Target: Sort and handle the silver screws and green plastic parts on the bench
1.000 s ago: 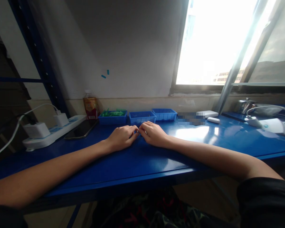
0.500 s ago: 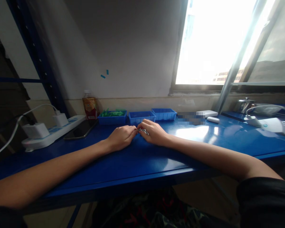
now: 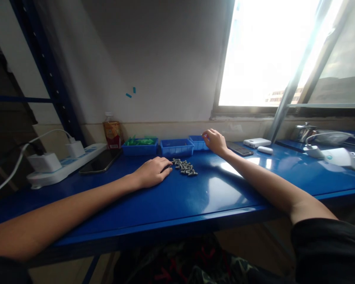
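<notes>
A loose pile of small grey metal bolts [image 3: 185, 167] lies on the blue tabletop [image 3: 177, 201]. My left hand [image 3: 153, 172] rests at the pile's left edge, thumb and forefinger apart, with a dark gap between them. Higher and to the right, my right hand [image 3: 215, 142] is over the right-hand blue bin [image 3: 197, 142], covering part of it. Its fingers are pinched, with a tiny light speck at the tips that looks like a bolt. The middle blue bin [image 3: 177, 148] stands between the hands, behind the pile.
A blue bin of green pieces [image 3: 140, 148] and a drink bottle [image 3: 112, 132] stand at back left. A phone [image 3: 100, 162] lies beside a white power strip [image 3: 68, 167]. Toward the right are a dark flat device [image 3: 239, 148], a white power bank [image 3: 256, 142] and a charger [image 3: 339, 157].
My right hand has moved from the pile up and right to the right-hand bin, uncovering the bolts. My left hand stays almost in place, its thumb and forefinger now apart.
</notes>
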### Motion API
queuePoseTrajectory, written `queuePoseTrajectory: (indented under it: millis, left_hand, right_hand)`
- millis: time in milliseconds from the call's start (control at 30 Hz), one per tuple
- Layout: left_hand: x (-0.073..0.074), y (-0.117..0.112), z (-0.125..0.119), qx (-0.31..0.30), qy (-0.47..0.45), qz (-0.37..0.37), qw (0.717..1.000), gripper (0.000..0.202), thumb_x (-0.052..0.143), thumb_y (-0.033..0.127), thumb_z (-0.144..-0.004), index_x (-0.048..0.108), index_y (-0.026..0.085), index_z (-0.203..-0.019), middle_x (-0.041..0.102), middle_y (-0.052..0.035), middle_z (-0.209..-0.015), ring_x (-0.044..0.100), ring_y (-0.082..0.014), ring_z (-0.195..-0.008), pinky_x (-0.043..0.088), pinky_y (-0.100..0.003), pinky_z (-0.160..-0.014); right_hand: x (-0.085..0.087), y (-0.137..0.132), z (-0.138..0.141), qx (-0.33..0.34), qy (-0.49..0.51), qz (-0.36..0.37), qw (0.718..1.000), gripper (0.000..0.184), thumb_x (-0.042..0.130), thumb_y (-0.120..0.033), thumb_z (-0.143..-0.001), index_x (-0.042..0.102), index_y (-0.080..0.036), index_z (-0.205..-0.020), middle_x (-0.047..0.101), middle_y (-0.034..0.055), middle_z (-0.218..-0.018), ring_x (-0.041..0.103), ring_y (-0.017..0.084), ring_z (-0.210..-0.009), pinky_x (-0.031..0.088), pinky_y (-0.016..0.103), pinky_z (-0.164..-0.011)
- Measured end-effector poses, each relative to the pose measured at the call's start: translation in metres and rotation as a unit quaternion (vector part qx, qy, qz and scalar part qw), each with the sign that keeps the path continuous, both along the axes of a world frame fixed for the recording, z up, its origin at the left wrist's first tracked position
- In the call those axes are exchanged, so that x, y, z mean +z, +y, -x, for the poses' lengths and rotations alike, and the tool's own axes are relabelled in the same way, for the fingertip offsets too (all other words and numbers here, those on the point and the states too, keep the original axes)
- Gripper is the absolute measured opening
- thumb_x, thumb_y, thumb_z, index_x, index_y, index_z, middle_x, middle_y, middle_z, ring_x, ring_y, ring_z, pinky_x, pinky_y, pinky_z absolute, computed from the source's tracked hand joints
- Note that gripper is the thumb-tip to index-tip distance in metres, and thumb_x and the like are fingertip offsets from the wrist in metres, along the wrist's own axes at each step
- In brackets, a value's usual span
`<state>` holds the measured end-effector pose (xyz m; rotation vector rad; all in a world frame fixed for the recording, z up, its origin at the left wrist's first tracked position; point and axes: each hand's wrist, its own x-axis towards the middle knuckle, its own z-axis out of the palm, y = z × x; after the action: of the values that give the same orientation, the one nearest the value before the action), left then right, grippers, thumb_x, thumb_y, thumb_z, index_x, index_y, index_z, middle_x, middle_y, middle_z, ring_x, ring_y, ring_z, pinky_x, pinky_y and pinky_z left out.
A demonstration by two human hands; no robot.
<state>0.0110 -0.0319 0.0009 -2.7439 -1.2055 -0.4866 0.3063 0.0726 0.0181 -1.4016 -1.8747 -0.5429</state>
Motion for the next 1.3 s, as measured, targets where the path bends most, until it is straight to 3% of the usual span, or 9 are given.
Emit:
queuePoseTrajectory:
  millis: [67, 167, 467, 567, 733, 900, 1033, 1100, 1300]
  left_hand:
    - [0.001, -0.002, -0.001, 0.008, -0.006, -0.004, 1.0, 0.031, 0.043, 0.034, -0.092, 0.063, 0.018, -0.108, 0.064, -0.0072, -0.111, 0.058, -0.0232, -0.102, 0.046, -0.035, -0.088]
    - [0.002, -0.003, -0.003, 0.011, -0.012, -0.016, 1.0, 0.024, 0.044, 0.028, -0.09, 0.064, 0.018, -0.098, 0.065, -0.0063, -0.101, 0.059, -0.0215, -0.095, 0.046, -0.033, -0.085]
    - [0.003, -0.007, -0.004, -0.034, -0.067, -0.004, 0.997, 0.019, 0.044, 0.019, -0.089, 0.061, 0.016, -0.098, 0.062, -0.0064, -0.097, 0.06, -0.0185, -0.089, 0.048, -0.028, -0.078]
    - [0.0, -0.006, -0.004, -0.054, -0.084, -0.027, 0.995, 0.024, 0.042, 0.018, -0.091, 0.06, 0.015, -0.106, 0.059, -0.0078, -0.1, 0.059, -0.0174, -0.088, 0.048, -0.028, -0.079]
    - [-0.004, -0.003, -0.003, -0.075, -0.115, -0.061, 0.989, 0.026, 0.04, 0.02, -0.092, 0.061, 0.015, -0.107, 0.057, -0.0084, -0.1, 0.058, -0.0171, -0.087, 0.047, -0.028, -0.08]
    - [0.0, -0.005, -0.006, -0.056, -0.229, 0.032, 0.971, 0.022, 0.052, 0.035, -0.088, 0.061, 0.015, -0.091, 0.06, -0.0027, -0.081, 0.056, -0.015, -0.072, 0.045, -0.026, -0.068]
    - [0.003, -0.009, -0.011, -0.043, -0.352, 0.17, 0.919, 0.033, 0.06, 0.047, -0.079, 0.056, 0.015, -0.084, 0.056, 0.0017, -0.069, 0.051, -0.0117, -0.062, 0.041, -0.023, -0.059]
    - [0.004, -0.008, -0.012, -0.037, -0.383, 0.199, 0.901, 0.036, 0.062, 0.049, -0.076, 0.055, 0.015, -0.084, 0.056, 0.0017, -0.071, 0.05, -0.0113, -0.062, 0.041, -0.022, -0.058]
    - [0.002, -0.003, -0.009, -0.021, -0.367, 0.175, 0.913, 0.036, 0.059, 0.052, -0.079, 0.054, 0.016, -0.082, 0.051, 0.0031, -0.065, 0.046, -0.011, -0.059, 0.037, -0.021, -0.056]
  right_hand:
    - [-0.004, 0.008, -0.012, -0.059, 0.014, 0.043, 0.997, 0.02, 0.049, -0.027, -0.09, 0.065, -0.022, -0.099, 0.065, 0.0063, -0.099, 0.057, 0.02, -0.093, 0.042, 0.028, -0.07]
    - [-0.008, 0.016, -0.021, -0.093, 0.022, 0.068, 0.993, 0.021, 0.049, -0.03, -0.09, 0.066, -0.022, -0.1, 0.065, 0.0063, -0.098, 0.058, 0.021, -0.09, 0.042, 0.028, -0.069]
    - [-0.008, 0.011, -0.011, -0.075, -0.022, 0.058, 0.995, 0.027, 0.048, -0.034, -0.09, 0.066, -0.017, -0.103, 0.063, 0.0119, -0.104, 0.051, 0.026, -0.103, 0.042, 0.032, -0.079]
    - [-0.006, 0.0, 0.004, -0.019, -0.055, 0.021, 0.998, 0.026, 0.048, -0.032, -0.09, 0.067, -0.016, -0.097, 0.064, 0.0121, -0.098, 0.051, 0.026, -0.1, 0.041, 0.034, -0.081]
    - [-0.005, -0.038, 0.046, 0.151, -0.1, -0.051, 0.982, 0.023, 0.047, -0.031, -0.091, 0.065, -0.016, -0.095, 0.063, 0.0093, -0.089, 0.052, 0.023, -0.089, 0.041, 0.034, -0.08]
    - [-0.007, -0.087, 0.085, 0.295, -0.165, -0.086, 0.937, 0.021, 0.049, -0.03, -0.09, 0.061, -0.016, -0.1, 0.062, 0.0083, -0.088, 0.05, 0.021, -0.085, 0.041, 0.033, -0.075]
    - [-0.012, -0.095, 0.091, 0.328, -0.131, -0.063, 0.934, 0.018, 0.053, -0.024, -0.086, 0.058, -0.016, -0.101, 0.062, 0.0075, -0.088, 0.051, 0.02, -0.082, 0.042, 0.032, -0.074]
    - [-0.015, -0.09, 0.09, 0.34, -0.096, -0.037, 0.935, 0.018, 0.056, -0.027, -0.085, 0.057, -0.017, -0.1, 0.062, 0.0062, -0.086, 0.052, 0.019, -0.081, 0.043, 0.031, -0.074]
    - [-0.02, -0.087, 0.091, 0.359, -0.071, -0.024, 0.93, 0.019, 0.061, -0.036, -0.084, 0.056, -0.018, -0.091, 0.061, 0.0039, -0.082, 0.053, 0.017, -0.076, 0.041, 0.028, -0.07]
